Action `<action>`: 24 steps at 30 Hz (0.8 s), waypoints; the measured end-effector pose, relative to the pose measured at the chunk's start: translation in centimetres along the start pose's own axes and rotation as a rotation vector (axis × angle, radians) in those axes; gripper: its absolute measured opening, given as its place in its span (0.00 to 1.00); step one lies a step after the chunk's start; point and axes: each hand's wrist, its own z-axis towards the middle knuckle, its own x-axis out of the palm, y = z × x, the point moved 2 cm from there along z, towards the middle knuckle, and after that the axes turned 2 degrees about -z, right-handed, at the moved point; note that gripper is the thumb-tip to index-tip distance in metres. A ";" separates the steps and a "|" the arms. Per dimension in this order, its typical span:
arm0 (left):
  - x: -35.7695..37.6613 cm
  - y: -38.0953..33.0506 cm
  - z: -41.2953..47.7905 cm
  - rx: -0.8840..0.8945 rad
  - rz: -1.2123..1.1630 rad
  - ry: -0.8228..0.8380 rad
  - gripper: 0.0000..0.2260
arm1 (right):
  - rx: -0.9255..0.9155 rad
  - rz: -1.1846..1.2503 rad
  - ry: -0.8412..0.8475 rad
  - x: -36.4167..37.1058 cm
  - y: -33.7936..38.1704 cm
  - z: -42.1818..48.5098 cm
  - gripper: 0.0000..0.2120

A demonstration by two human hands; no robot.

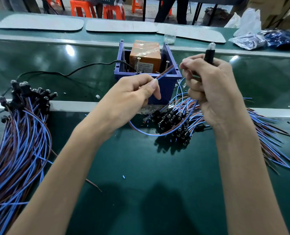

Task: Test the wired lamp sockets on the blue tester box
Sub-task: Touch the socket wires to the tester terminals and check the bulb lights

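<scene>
Nearest to us, our two bare forearms are reaching across the green bench top (141, 175). One bundle of wired sockets (22, 119) is lying at the near left, and a second heap (173, 121) is lying below our right hand (215, 94).

Our left hand (132, 94) is pinching the brown and blue lead ends (165, 72) between thumb and forefinger. The tips are pointing into the open top of the blue tester box (166, 89). Our right hand is curling round the black lamp socket (209, 55), with the bulb uppermost and showing no light.

The box is standing just beyond both hands. An orange transformer (145, 54) is sitting inside it and two upright screws (138, 65) are rising in front. A black cord (83, 68) is running off to the left.

We are judging that the screws are serving as contacts and that the lead ends are not yet touching them. For a sound test we are advising the following:
- Spread the two tips apart and lay one on each screw, never bridging the pair.
- Hold the fingers back on the insulation.
- Turn the bulb toward the eye.

Farther off, a clear jar (169, 38) and plastic bags (249, 41) are resting on the rear bench.
</scene>
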 end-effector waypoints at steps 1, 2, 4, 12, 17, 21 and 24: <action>0.0 0.0 0.0 0.005 -0.017 -0.024 0.15 | -0.004 0.021 -0.021 -0.1 0.0 0.1 0.13; 0.0 0.1 0.1 0.001 -0.039 -0.060 0.15 | -0.006 0.042 -0.036 -0.3 -0.1 0.2 0.14; -0.1 0.3 0.3 -0.035 -0.107 -0.144 0.17 | -0.017 0.055 -0.056 -0.4 -0.3 0.3 0.15; 1.1 1.1 1.0 -0.121 -0.508 -0.284 0.16 | -0.139 -0.030 -0.123 0.3 -0.7 0.1 0.10; 1.6 1.2 1.0 -0.148 -0.732 -0.358 0.09 | -0.100 0.206 -0.200 0.4 -0.4 -0.1 0.20; 1.7 1.1 1.0 -0.185 -0.870 -0.432 0.05 | 0.020 0.038 -0.134 0.7 -0.8 -0.1 0.31; 1.9 1.0 1.0 -0.200 -0.962 -0.446 0.08 | 0.029 0.046 -0.107 1.3 -1.2 0.0 0.18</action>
